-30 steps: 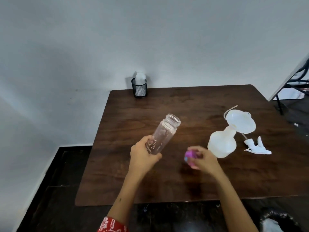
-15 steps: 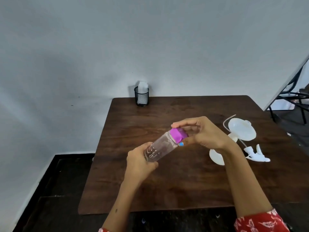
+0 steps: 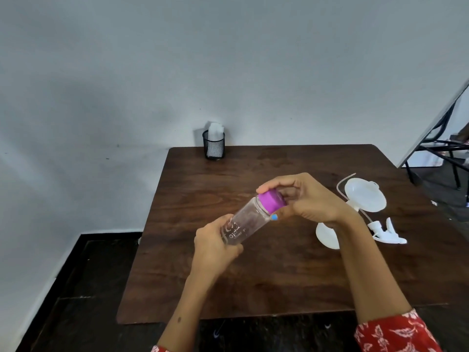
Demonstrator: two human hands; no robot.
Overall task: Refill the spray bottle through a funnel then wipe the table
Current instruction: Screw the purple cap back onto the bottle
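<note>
My left hand (image 3: 215, 246) grips the base of a clear water bottle (image 3: 247, 221), held tilted above the dark wooden table (image 3: 253, 283). My right hand (image 3: 304, 199) is closed around the purple cap (image 3: 271, 201) that sits on the bottle's mouth. To the right, the white spray bottle (image 3: 326, 236) stands partly hidden behind my right forearm, with a white funnel (image 3: 365, 196) in its neck. The white trigger sprayer head (image 3: 388, 233) lies on the table beside it, its thin tube curving up past the funnel.
A black mesh cup (image 3: 214, 147) holding white tissue stands at the table's far left corner by the wall. A folding chair frame (image 3: 436, 148) stands off the table's far right. Dark floor surrounds the table.
A second ago my right hand held the purple cap low by the table and the bottle's mouth was bare. The hand rose and set the cap on the mouth; it stays closed on it.
</note>
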